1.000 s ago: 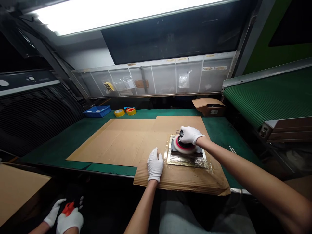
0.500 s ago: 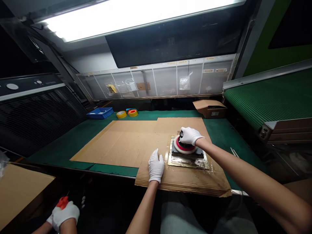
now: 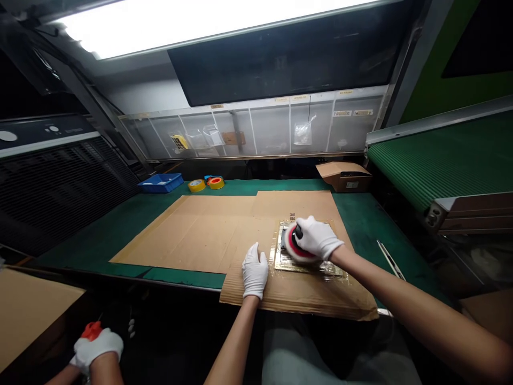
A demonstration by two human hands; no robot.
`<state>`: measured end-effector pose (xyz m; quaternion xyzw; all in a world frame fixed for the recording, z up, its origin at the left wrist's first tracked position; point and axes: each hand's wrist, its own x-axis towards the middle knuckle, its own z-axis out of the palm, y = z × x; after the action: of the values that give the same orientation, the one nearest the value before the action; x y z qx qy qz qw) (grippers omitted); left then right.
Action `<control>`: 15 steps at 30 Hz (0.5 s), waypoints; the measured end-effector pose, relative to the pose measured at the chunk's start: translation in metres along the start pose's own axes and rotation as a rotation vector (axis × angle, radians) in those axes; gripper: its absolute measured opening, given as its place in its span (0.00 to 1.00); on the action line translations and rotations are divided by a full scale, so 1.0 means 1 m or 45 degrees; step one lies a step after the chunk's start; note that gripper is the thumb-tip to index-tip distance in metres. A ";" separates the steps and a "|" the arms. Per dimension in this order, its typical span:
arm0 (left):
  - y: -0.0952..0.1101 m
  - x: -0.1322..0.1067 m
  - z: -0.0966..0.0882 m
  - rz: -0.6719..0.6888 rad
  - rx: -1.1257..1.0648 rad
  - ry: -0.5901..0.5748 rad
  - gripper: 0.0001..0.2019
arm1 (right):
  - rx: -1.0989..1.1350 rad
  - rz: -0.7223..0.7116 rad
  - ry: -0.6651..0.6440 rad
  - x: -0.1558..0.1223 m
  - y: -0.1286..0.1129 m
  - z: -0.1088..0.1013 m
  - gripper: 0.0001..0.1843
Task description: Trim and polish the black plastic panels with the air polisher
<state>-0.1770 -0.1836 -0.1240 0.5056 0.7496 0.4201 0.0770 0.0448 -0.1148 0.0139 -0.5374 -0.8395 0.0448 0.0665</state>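
Note:
My right hand (image 3: 318,238), in a white glove, is closed on the black handle of a round polishing pad (image 3: 294,243) with a red ring and a pale rim. The pad rests on a flat dark plate, mostly hidden, inside a shiny taped frame (image 3: 282,262). This frame lies on a layered cardboard sheet (image 3: 296,297) at the near edge of the bench. Gloved in white too, my left hand (image 3: 255,271) lies flat on the cardboard left of the frame, its fingers stretched out and holding nothing.
Tweezers-like metal tool (image 3: 390,259) lies right of the cardboard. Behind are a blue tray (image 3: 161,183), yellow tape rolls (image 3: 196,185) and an open carton (image 3: 344,177). At lower left, another person's gloved hands (image 3: 98,347) hold a red-handled tool (image 3: 91,330). A green conveyor (image 3: 444,155) stands right.
My right hand and the polishing pad have moved slightly toward me, covering more of the dark plate. My left hand stays on the cardboard. The view has shifted a little.

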 end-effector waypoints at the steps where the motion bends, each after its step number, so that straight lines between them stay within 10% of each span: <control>1: 0.000 0.000 0.000 0.003 0.004 -0.005 0.22 | -0.009 0.032 -0.003 0.004 -0.002 -0.001 0.16; 15: 0.002 -0.002 -0.003 -0.012 0.003 -0.017 0.23 | -0.051 -0.269 0.046 0.002 -0.028 0.010 0.13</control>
<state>-0.1763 -0.1860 -0.1215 0.5049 0.7520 0.4155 0.0834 0.0170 -0.1248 0.0078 -0.4478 -0.8909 0.0113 0.0752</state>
